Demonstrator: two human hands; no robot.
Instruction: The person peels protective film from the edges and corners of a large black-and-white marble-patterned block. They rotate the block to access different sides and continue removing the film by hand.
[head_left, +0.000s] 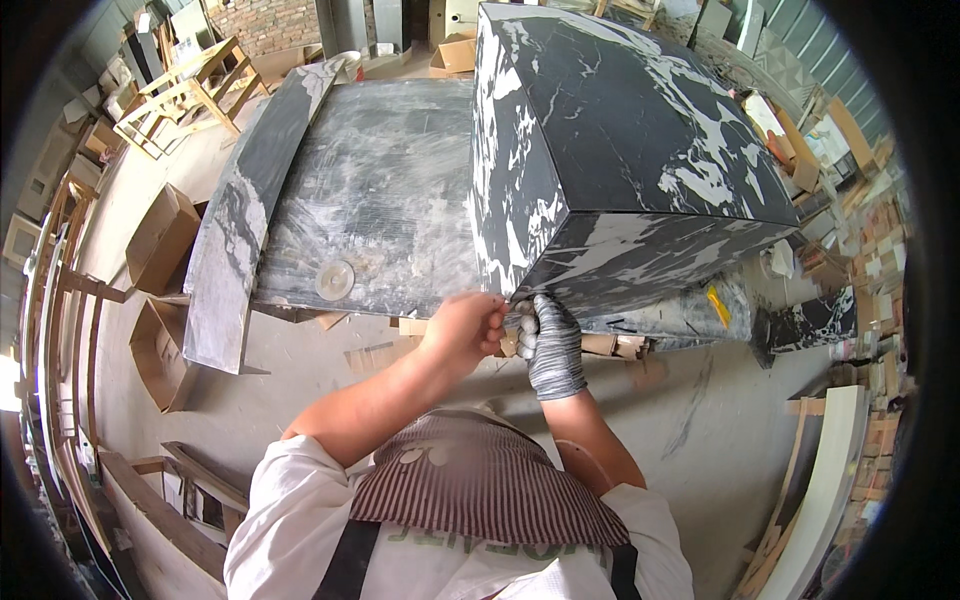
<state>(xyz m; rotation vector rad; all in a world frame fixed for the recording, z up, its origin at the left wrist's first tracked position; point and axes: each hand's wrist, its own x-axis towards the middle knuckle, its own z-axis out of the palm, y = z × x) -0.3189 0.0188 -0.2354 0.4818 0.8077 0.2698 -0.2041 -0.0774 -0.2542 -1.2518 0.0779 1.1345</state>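
Observation:
A large black block with white marble veining [650,130] stands on the right part of a dusty work table [380,190]. Both my hands meet at the block's lower near corner. My bare left hand [468,325] has its fingers curled closed beside that corner; whatever they pinch is too small to make out. Wearing a grey knit glove, my right hand [551,345] is closed just under the corner, thumb upward, and what it grips is hidden. A pale round disc [335,280] lies on the table to the left.
A long veined stone strip [235,220] runs along the table's left edge. Under the block's right side lies a yellow-handled tool [719,307]. Cardboard boxes [163,240] sit on the floor at left, near a wooden trestle [190,95]. A pale beam [822,490] stands at lower right.

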